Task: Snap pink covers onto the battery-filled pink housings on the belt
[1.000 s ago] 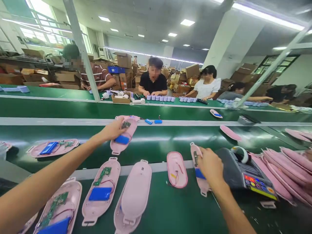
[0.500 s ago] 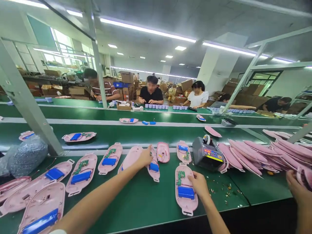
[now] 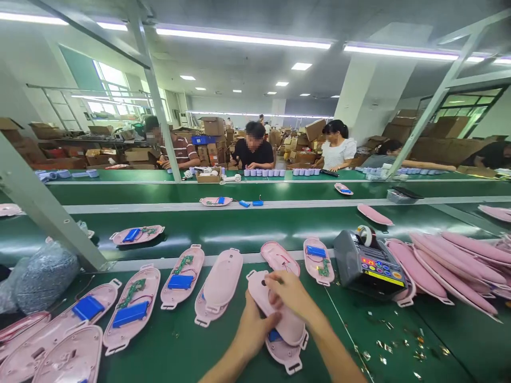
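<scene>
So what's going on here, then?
A person's left hand and right hand are holding a pink cover over a pink case, with a blue battery showing between them, on a green conveyor belt. More open cases with batteries and circuit boards lie along the belt. A tape dispenser stands to the right, beside a pile of pink covers. Co-workers sit at the far belt.
</scene>
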Available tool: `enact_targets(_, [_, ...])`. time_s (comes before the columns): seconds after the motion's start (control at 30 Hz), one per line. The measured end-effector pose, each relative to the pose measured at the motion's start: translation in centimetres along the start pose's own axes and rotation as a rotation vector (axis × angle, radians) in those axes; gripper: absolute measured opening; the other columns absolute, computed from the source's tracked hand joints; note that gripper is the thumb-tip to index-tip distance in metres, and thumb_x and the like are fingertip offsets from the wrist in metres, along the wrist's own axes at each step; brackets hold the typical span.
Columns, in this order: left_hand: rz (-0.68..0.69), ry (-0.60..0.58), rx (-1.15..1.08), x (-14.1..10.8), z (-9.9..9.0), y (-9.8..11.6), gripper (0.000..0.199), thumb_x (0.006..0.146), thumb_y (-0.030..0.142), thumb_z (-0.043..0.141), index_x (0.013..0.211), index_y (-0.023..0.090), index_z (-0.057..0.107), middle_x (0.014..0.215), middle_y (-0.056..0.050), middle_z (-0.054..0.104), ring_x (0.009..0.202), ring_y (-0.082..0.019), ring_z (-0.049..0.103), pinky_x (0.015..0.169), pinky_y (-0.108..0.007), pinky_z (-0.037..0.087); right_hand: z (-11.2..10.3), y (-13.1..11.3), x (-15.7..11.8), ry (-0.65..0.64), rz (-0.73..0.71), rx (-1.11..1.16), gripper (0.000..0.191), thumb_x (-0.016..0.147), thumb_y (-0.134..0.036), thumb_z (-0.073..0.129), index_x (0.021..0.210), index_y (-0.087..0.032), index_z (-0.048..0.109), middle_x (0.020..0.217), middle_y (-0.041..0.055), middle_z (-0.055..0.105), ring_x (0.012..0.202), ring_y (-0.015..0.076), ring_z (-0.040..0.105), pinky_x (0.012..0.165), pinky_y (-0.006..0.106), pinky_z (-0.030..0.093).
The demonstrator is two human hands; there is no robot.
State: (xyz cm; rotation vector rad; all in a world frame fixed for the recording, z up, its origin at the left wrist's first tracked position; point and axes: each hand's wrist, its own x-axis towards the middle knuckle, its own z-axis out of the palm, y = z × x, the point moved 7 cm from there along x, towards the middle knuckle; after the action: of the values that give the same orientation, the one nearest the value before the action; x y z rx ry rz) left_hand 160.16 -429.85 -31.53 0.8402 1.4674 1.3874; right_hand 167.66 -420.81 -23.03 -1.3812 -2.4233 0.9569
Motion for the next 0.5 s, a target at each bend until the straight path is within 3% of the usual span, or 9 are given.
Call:
enact_targets(0.03, [-0.002, 0.044, 0.041, 0.1, -0.2, 0.2, 0.082, 0.072, 0.025, 0.071, 0.144, 0.016, 0.033, 0.139, -0.013, 0.058, 0.125, -0.026, 0.057, 0.106, -0.036, 0.046, -1.0, 0.8, 1.3, 0.005, 0.014, -0.034, 0.031, 0.097, -0.031, 0.043, 0.097, -0.016, 0.070, 0.078, 0.0031, 0.070, 0.072, 0.0144, 0.067, 0.070, 0.023, 0.049])
enact_targets(0.17, [-0.110, 0.146, 0.109, 0.7, -1.2, 0.7, 0.062, 0.073, 0.012, 0.061, 0.132, 0.010, 0.045, 0.132, -0.016, 0.062, 0.121, -0.027, 0.060, 0.105, -0.037, 0.046, -4.5, 3.2, 7.1, 0.194, 0.114, -0.231, 0.032, 0.094, -0.027, 0.052, 0.116, -0.007, 0.062, 0.124, 0.0194, 0.061, 0.114, 0.0237, 0.058, 0.096, 0.034, 0.043])
enact_targets(0.27, [-0.098, 0.133, 0.230, 0.3, -1.9, 0.5, 0.069, 0.077, 0.012, 0.055, 0.143, 0.009, 0.035, 0.138, -0.017, 0.058, 0.125, -0.027, 0.058, 0.108, -0.038, 0.045, -4.1, 3.9, 9.7, 0.189, 0.177, -0.316, 0.022, 0.089, -0.026, 0.063, 0.102, -0.008, 0.065, 0.107, 0.0132, 0.066, 0.102, 0.0220, 0.061, 0.092, 0.038, 0.046])
enact_targets(0.33, [-0.039, 0.114, 0.393, -0.9, -2.3, 0.2, 0.084, 0.080, 0.013, 0.053, 0.155, 0.010, 0.013, 0.151, -0.019, 0.045, 0.135, -0.027, 0.050, 0.112, -0.041, 0.042, -4.0, 3.8, 10.0, 0.197, 0.179, -0.328, 0.013, 0.092, -0.021, 0.058, 0.094, -0.011, 0.065, 0.096, 0.0075, 0.066, 0.091, 0.0178, 0.062, 0.085, 0.034, 0.048])
enact_targets(0.4, [0.090, 0.119, 0.653, -2.5, -2.7, 0.6, 0.094, 0.080, 0.012, 0.053, 0.158, 0.017, 0.001, 0.162, -0.019, 0.024, 0.145, -0.032, 0.034, 0.113, -0.048, 0.041, -5.3, 3.3, 9.1, 0.274, 0.153, -0.327, 0.020, 0.096, -0.017, 0.047, 0.099, -0.011, 0.065, 0.102, 0.0095, 0.065, 0.090, 0.0165, 0.061, 0.082, 0.030, 0.045])
enact_targets(0.47, [0.288, 0.064, 0.980, -3.8, -2.2, 2.1, 0.102, 0.072, 0.005, 0.057, 0.159, 0.025, 0.007, 0.166, -0.014, 0.005, 0.150, -0.037, 0.017, 0.113, -0.054, 0.038, -7.6, 3.0, 7.0, 0.380, 0.115, -0.320, 0.031, 0.099, -0.018, 0.036, 0.109, -0.013, 0.064, 0.113, 0.0120, 0.060, 0.094, 0.0174, 0.060, 0.080, 0.028, 0.041])
enact_targets(0.5, [0.397, -0.020, 1.137, -4.0, -1.5, 2.9, 0.108, 0.065, 0.000, 0.059, 0.158, 0.030, 0.012, 0.166, -0.011, 0.000, 0.151, -0.039, 0.010, 0.115, -0.057, 0.035, -8.9, 3.1, 5.6, 0.430, 0.099, -0.314, 0.034, 0.100, -0.019, 0.032, 0.113, -0.014, 0.063, 0.117, 0.0121, 0.058, 0.096, 0.0181, 0.059, 0.079, 0.028, 0.040])
